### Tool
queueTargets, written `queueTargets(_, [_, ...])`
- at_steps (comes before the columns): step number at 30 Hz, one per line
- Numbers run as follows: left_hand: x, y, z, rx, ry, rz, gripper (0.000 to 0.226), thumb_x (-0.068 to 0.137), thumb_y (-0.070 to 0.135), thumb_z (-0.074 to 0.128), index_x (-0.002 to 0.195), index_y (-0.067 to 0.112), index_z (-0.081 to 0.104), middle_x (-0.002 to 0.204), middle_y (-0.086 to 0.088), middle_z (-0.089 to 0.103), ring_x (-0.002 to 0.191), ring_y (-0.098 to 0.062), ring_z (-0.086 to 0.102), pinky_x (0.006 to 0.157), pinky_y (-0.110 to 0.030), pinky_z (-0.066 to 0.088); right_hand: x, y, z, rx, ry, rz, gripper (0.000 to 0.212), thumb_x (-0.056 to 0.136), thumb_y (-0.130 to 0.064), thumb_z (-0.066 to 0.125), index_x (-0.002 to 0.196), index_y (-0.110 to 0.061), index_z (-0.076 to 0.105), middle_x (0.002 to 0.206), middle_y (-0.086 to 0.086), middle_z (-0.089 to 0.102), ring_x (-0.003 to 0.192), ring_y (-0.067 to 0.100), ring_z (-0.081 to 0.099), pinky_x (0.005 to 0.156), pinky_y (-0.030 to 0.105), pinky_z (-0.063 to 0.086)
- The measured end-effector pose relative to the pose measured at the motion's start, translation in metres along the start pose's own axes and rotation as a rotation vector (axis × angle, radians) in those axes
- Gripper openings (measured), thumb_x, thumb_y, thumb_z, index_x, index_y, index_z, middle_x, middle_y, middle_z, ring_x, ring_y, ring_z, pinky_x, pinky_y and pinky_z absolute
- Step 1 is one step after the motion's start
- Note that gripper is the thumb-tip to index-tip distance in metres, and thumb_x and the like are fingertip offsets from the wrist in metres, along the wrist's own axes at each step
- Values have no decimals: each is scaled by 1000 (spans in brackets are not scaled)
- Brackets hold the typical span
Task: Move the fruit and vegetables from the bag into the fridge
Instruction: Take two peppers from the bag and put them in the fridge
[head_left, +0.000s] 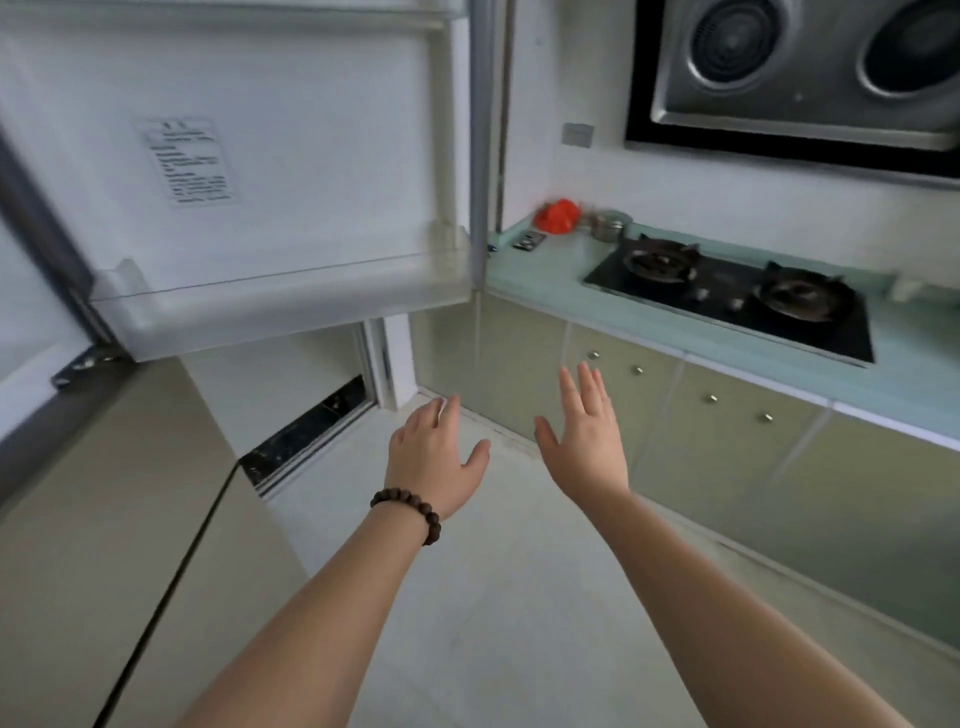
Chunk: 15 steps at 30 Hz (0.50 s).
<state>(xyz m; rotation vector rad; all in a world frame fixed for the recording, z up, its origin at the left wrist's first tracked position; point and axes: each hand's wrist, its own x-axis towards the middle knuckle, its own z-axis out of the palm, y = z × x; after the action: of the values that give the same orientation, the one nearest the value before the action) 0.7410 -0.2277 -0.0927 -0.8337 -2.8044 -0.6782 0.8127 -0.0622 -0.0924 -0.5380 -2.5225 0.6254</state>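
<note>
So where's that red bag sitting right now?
In the head view, the red bag sits at the far left end of the counter, beside a metal pot, just beyond the open fridge door.

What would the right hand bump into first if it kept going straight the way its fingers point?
Probably the pale green cabinet doors under the counter: the right hand points up and forward at them, with nothing between. Depth is hard to judge.
</note>
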Motion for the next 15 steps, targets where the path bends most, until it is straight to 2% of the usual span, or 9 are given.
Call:
queueTargets(8, [-41,69,72,-61,-211,278,65,87,48,48,140,12,35,140,-4,44,133,-22,35,105,-42,32,-122,72,-31,-131,74,354,61,93,-37,46,147,-16,25,158,6,12,147,20,-1,119,38,10])
queueTargets(15, [-85,176,126,-130,-375,572,66,89,48,45,144,13,31,144,-1,38,136,-19,29,109,-39,26,-223,144,-91,-212,225,710,57,94,-37,45,146,-18,28,157,5,17,147,18,1,119,37,11])
